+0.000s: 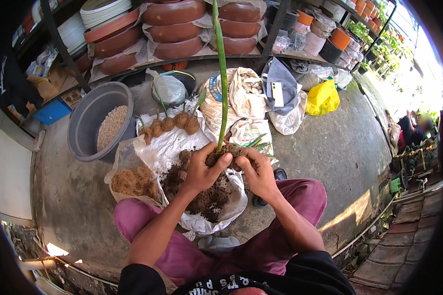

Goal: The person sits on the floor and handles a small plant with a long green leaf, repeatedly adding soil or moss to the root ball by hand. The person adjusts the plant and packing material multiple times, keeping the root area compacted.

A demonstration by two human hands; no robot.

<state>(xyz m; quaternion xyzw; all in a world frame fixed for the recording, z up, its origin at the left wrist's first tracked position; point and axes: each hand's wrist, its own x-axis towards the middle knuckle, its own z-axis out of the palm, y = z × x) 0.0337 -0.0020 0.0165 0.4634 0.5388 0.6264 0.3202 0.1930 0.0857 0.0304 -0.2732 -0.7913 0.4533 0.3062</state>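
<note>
My left hand [203, 167] and my right hand [257, 170] both grip the soil-covered root ball [229, 155] of a plant, thumbs towards me. One long, upright green leaf [222, 81] rises from it, away from me. Below the hands, dark soil and root matter [206, 202] lie on a white woven sack [240, 199]. Several fibre-wrapped root balls [168, 124] with shoots stand in a row at the sack's far side. Brown coconut fibre [134, 181] fills an opened bag at the left. Cut green leaves [257, 142] lie just beyond my right hand.
A grey tub [127, 99] with pale husk-like material [112, 127] stands at the left. Full sacks [243, 92], a phone [277, 94] on grey cloth and a yellow bag [322, 97] lie ahead. Shelves hold stacked brown pots [175, 31]. A person [413, 129] sits far right.
</note>
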